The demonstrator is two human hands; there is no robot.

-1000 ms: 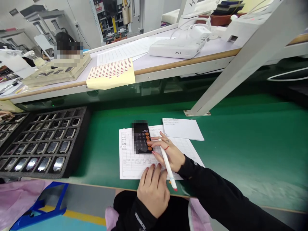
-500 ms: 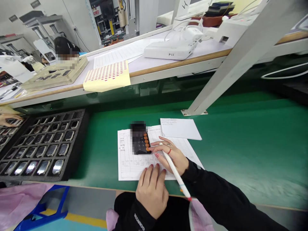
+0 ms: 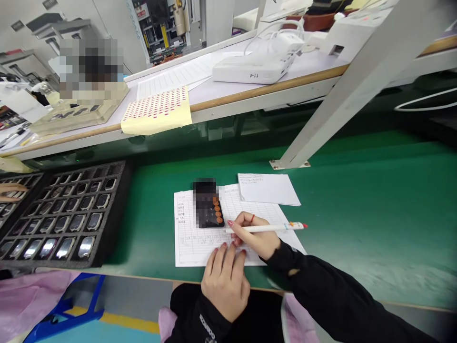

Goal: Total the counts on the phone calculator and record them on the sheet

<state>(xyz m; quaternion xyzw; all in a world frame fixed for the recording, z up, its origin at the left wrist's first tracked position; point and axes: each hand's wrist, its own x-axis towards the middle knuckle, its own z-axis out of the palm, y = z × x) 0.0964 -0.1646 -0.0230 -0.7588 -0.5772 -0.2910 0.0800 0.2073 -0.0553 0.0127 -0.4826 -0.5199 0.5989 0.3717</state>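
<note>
My right hand (image 3: 257,237) grips a white pen (image 3: 266,228) with a red end, its tip pointing left just beside the phone. The dark phone (image 3: 210,216) lies on the printed form (image 3: 194,247) and shows a keypad with orange round buttons; part of it is pixelated. My left hand (image 3: 225,281) rests flat at the form's lower edge, fingers stretched out and holding nothing. A small stack of white paper (image 3: 269,189) with handwriting at its top overlaps the form's upper right corner.
At left, a black foam tray (image 3: 107,224) holds rows of watch-like pieces; another person's hand (image 3: 12,190) is over a neighbouring tray. A slanted white post (image 3: 332,100) stands on the green table (image 3: 357,205). The raised shelf bears a yellow sticker sheet (image 3: 157,110) and a white box (image 3: 246,71).
My right hand has drawn back from the phone's buttons, its fingers closing round the pen, which has swung from steep to nearly level. My left hand stays in place.
</note>
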